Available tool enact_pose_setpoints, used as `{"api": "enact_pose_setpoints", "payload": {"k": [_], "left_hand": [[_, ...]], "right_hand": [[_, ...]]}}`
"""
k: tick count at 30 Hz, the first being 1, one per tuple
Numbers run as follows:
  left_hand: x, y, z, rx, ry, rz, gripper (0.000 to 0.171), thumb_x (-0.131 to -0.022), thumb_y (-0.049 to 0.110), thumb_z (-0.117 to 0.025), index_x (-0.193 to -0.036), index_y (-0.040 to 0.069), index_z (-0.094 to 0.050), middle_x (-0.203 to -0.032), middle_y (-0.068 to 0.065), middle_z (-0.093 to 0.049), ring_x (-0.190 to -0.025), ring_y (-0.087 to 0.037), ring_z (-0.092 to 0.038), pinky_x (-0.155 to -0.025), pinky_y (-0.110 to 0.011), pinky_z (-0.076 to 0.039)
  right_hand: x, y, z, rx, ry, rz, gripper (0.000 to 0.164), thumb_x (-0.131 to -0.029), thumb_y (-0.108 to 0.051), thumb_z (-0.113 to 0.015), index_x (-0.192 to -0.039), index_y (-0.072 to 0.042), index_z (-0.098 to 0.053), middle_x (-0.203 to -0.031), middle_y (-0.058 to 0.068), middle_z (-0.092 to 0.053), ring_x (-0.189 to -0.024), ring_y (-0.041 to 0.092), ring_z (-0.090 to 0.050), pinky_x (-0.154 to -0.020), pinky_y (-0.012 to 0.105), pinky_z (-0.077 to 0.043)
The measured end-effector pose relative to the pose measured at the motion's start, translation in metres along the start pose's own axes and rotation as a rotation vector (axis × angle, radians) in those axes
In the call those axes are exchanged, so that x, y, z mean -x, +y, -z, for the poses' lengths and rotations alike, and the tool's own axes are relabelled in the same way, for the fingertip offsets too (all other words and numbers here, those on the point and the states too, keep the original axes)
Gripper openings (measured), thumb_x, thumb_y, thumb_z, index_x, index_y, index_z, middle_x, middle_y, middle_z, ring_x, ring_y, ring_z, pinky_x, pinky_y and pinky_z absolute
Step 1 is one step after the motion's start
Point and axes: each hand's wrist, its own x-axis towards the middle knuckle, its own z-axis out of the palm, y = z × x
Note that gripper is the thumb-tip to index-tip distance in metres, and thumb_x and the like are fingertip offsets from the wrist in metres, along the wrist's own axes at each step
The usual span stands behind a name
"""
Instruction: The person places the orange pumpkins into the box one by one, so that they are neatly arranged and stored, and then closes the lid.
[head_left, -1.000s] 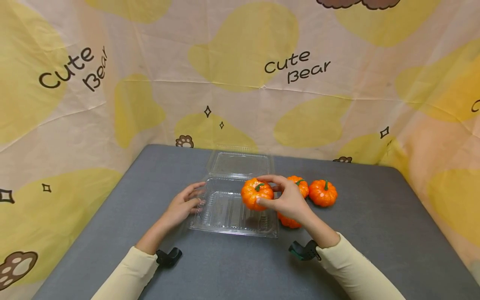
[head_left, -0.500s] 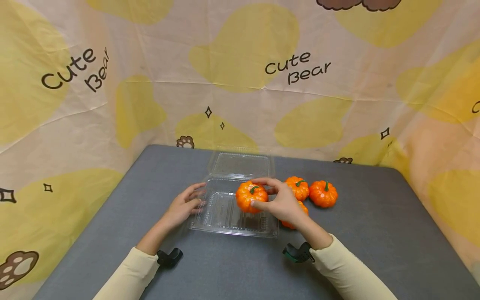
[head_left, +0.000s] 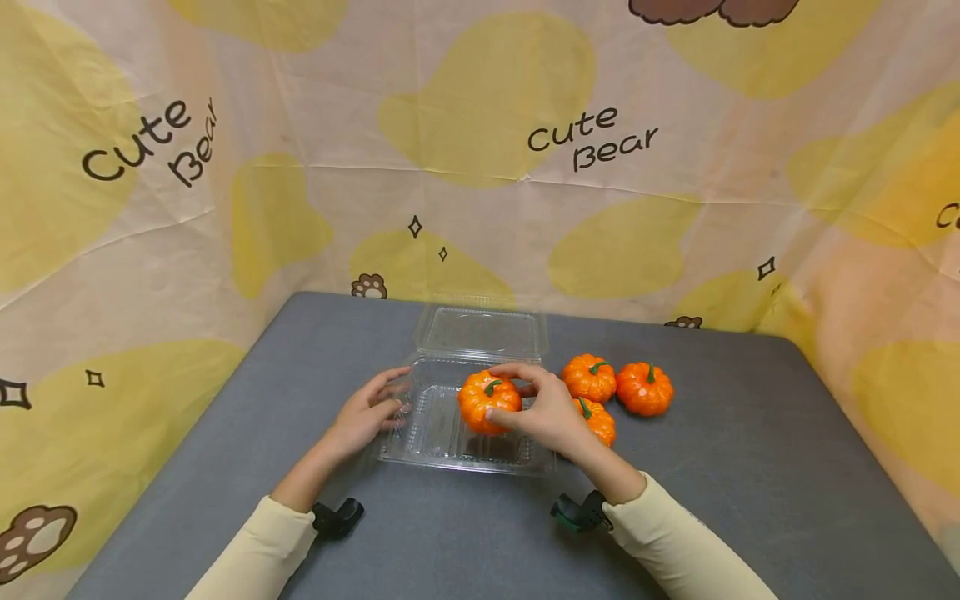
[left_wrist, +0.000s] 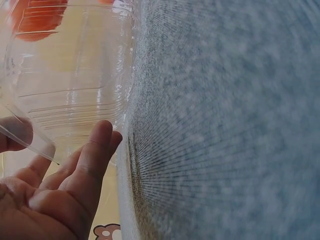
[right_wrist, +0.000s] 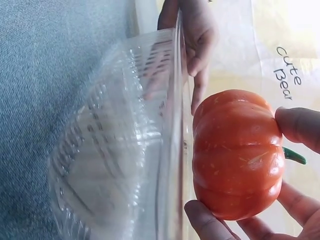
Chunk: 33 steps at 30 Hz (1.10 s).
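My right hand (head_left: 551, 412) grips a small orange pumpkin (head_left: 483, 404) with a green stem, thumb on one side and fingers on the other. It hangs over the right part of a clear plastic clamshell box (head_left: 431, 454), above the rim in the right wrist view. The box's lid (head_left: 480, 332) lies folded back behind its base. At the left side of the box rests my left hand (head_left: 363, 421), its fingers fairly straight. In the left wrist view the fingers (left_wrist: 92, 160) lie along the outside of the clear wall, and one digit shows beyond the rim.
Several more pumpkins sit on the grey table (head_left: 750, 467), right of the box: one pumpkin (head_left: 589, 379) behind, another pumpkin (head_left: 645, 389) farther right, and a nearer pumpkin (head_left: 597, 425) partly behind my right hand. A patterned cloth (head_left: 480, 167) hangs around the back and sides.
My right hand has carried the pumpkin left and a little nearer over the box, uncovering more of the pumpkins behind it. The left hand has stayed in place.
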Motion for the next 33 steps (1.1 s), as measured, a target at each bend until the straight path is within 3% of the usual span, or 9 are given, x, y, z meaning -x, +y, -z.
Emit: {"api": "enact_pose_setpoints", "payload": {"k": [9, 17, 33], "left_hand": [[0.001, -0.003, 0.001, 0.006, 0.001, 0.0, 0.053, -0.095, 0.001, -0.042, -0.147, 0.008, -0.036, -0.144, -0.031, -0.042, -0.116, -0.044, -0.057, -0.087, -0.042, -0.056], [0.001, -0.002, 0.0, 0.016, -0.006, -0.002, 0.053, -0.094, 0.0, -0.042, -0.147, 0.007, -0.035, -0.144, -0.032, -0.041, -0.117, -0.045, -0.056, -0.087, -0.043, -0.056], [0.001, -0.002, 0.002, -0.002, -0.024, 0.006, 0.052, -0.097, 0.003, -0.042, -0.148, 0.007, -0.032, -0.145, -0.032, -0.04, -0.117, -0.044, -0.056, -0.087, -0.043, -0.056]], "right_hand": [[-0.003, 0.002, -0.012, 0.063, -0.005, 0.049, 0.049, -0.071, -0.019, -0.083, -0.117, -0.02, -0.067, -0.122, 0.01, -0.059, -0.096, 0.026, -0.065, -0.065, 0.027, -0.056], [-0.005, 0.0, -0.024, 0.125, -0.003, 0.037, 0.049, -0.07, -0.021, -0.083, -0.116, -0.023, -0.067, -0.116, 0.004, -0.062, -0.091, 0.021, -0.063, -0.065, 0.025, -0.054], [-0.011, -0.004, -0.047, 0.162, -0.026, 0.052, 0.049, -0.072, -0.026, -0.082, -0.118, -0.021, -0.066, -0.115, 0.007, -0.061, -0.094, 0.028, -0.063, -0.067, 0.027, -0.054]]}}
